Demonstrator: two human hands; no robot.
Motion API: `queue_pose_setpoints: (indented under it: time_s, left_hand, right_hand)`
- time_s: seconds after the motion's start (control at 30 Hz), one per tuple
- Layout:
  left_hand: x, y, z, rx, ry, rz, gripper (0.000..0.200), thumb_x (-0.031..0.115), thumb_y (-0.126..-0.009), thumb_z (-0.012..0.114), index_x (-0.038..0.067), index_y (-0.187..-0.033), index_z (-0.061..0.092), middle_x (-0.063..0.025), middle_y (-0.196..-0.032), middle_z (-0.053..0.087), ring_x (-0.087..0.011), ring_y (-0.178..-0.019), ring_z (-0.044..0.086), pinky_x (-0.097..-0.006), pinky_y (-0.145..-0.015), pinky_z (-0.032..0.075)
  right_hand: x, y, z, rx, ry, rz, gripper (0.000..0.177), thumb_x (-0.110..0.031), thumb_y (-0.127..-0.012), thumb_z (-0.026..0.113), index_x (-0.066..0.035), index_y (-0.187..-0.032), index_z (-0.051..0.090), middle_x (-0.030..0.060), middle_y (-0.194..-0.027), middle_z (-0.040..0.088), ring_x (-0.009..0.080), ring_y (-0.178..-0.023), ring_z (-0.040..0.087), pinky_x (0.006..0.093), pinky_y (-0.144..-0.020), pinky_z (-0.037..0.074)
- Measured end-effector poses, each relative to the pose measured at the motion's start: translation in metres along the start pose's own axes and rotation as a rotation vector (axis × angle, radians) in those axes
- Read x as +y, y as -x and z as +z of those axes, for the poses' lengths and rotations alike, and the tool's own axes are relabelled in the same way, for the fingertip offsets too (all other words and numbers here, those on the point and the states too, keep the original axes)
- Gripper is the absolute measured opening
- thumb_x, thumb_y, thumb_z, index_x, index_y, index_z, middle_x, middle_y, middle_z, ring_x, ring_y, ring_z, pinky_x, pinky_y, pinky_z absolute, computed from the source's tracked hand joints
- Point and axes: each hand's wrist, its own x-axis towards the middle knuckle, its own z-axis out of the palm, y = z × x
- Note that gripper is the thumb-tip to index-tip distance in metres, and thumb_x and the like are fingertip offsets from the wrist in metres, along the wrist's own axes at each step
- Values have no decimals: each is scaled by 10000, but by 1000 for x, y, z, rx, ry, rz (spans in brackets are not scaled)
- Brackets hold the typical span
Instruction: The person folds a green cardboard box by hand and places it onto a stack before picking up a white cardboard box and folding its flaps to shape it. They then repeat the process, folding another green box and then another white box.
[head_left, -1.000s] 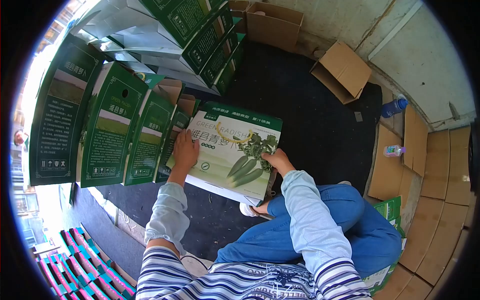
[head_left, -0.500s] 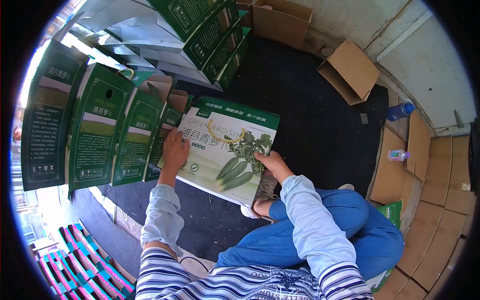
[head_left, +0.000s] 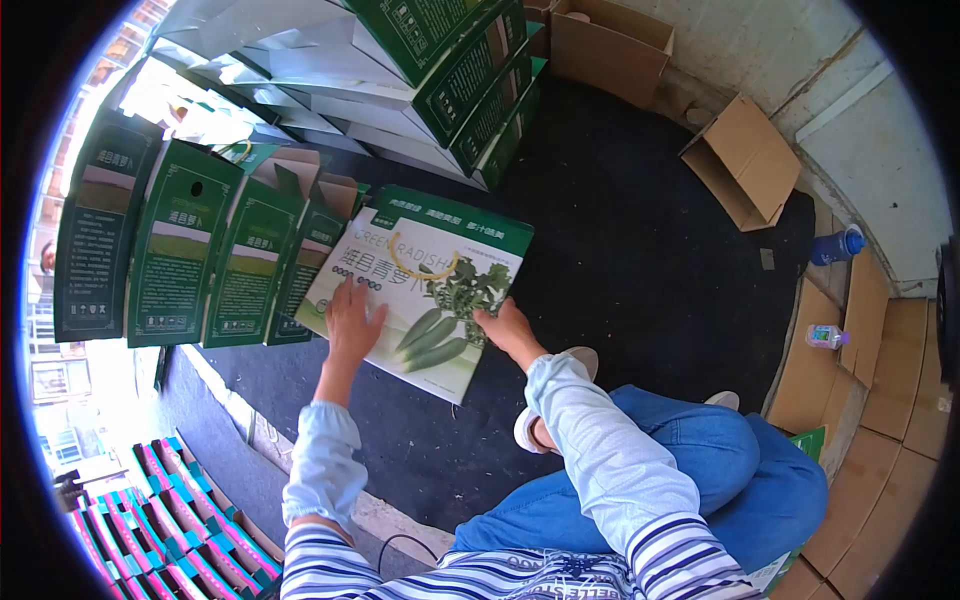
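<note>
My left hand (head_left: 352, 322) lies flat and open on the printed face of the box (head_left: 440, 235), palm down and fingers spread, near its lower left part. My right hand (head_left: 503, 328) is closed on the same box at its lower right edge. The thumb side rests on top and the other fingers curl under the edge, where I cannot see them.

The box sits tilted between my two hands, white with a green band along its far side. A picture of green radishes (head_left: 432, 338) lies right between my hands, and a yellow handle (head_left: 425, 265) rests loose on the face just past my fingertips. I cannot tell whether the box's near corner rests on the floor.

Just under my right wrist is my white shoe (head_left: 522, 432), and beside it my bent knee in blue jeans (head_left: 720, 470).

Left of my left hand, a row of green boxes (head_left: 190, 250) stands upright side by side, and the nearest one meets the far left side of the box I hold. To the right of my right hand spreads a dark mat (head_left: 620, 250).

Farther out, beyond both hands, a stack of green and white boxes (head_left: 450, 70) leans over. Well off to the right of it, an open brown carton (head_left: 745, 160) lies on its side at the mat's edge, and a second carton (head_left: 610, 35) stands by the wall. Far right, a blue bottle (head_left: 838, 245) and a small clear bottle (head_left: 826, 336) sit beside flat cardboard sheets (head_left: 880, 380).
</note>
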Motion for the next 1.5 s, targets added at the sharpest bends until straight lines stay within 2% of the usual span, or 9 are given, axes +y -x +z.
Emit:
queue_pose_setpoints:
  time_s: [0.3, 0.53, 0.63, 0.67, 0.77, 0.9, 1.3, 1.37, 1.5]
  left_hand:
    - [14, 72, 58, 554, 214, -791, 784, 460, -795, 667, 42, -1380, 353, -250, -1408, 335, -362, -1350, 244, -448, -1086, 232]
    - [56, 93, 109, 176, 1201, -1140, 689, 394, -849, 631, 117, -1383, 294, -172, -1284, 446, -327, -1098, 527, -490, -755, 519]
    - [49, 99, 133, 322, 975, -1060, 714, 342, -865, 620, 56, -1407, 252, -175, -1308, 431, -318, -1131, 508, -466, -814, 507]
    - [43, 97, 138, 343, 863, -1066, 831, 287, -822, 673, -47, -1414, 195, -254, -1362, 382, -327, -1245, 429, -393, -1045, 333]
    - [66, 99, 104, 452, 72, -594, 846, 304, -790, 705, -60, -1397, 241, -259, -1380, 369, -367, -1301, 356, -418, -1070, 289]
    - [147, 93, 52, 5, 30, -190, 879, 484, -750, 688, 63, -1417, 301, -212, -1445, 293, -387, -1359, 229, -551, -1077, 206]
    - [84, 64, 74, -272, -76, -176, 688, 360, -792, 662, 83, -1356, 383, -201, -1378, 379, -377, -1299, 317, -514, -1018, 322]
    - [43, 55, 104, -283, 49, -219, 739, 472, -814, 596, 71, -1383, 349, -184, -1411, 350, -338, -1302, 333, -457, -1046, 311]
    - [106, 40, 60, -704, 1134, 216, 698, 524, -889, 477, 66, -1398, 340, -163, -1437, 339, -290, -1295, 365, -390, -1063, 300]
  right_hand:
    - [12, -1, -4, -35, 89, -198, 937, -417, -818, 604, 193, -1353, 134, 339, -1188, 523, 407, -1087, 558, 415, -933, 445]
    - [21, -1, 12, -98, 84, -149, 868, -302, -808, 611, 23, -1422, 91, 307, -1264, 485, 416, -1143, 514, 424, -967, 422]
    - [33, -3, 11, -130, 80, -230, 826, -273, -808, 601, 17, -1415, 122, 297, -1256, 497, 412, -1149, 511, 428, -974, 415]
    - [35, -7, 13, -166, 60, -215, 805, -271, -809, 595, 13, -1409, 141, 297, -1253, 500, 415, -1147, 511, 431, -976, 413]
    - [36, -12, 15, -181, 28, -178, 735, -265, -811, 574, 6, -1385, 202, 299, -1244, 505, 424, -1143, 507, 442, -979, 405]
    - [22, 2, 16, 146, 37, -221, 644, -250, -808, 567, 42, -1321, 307, 280, -1053, 613, 436, -979, 590, 461, -865, 465]
    - [-135, 156, -42, 148, -271, -642, 348, -151, -816, 534, 13, -1119, 487, 246, -933, 612, 408, -854, 607, 474, -756, 485]
    - [-129, 177, -25, 449, -202, -1043, 339, -137, -813, 547, 2, -1120, 503, 216, -989, 595, 383, -882, 604, 446, -771, 487]
    - [-96, 294, -64, 605, 230, -1083, 327, -141, -818, 567, -21, -1120, 531, 141, -997, 579, 304, -982, 586, 412, -821, 475]
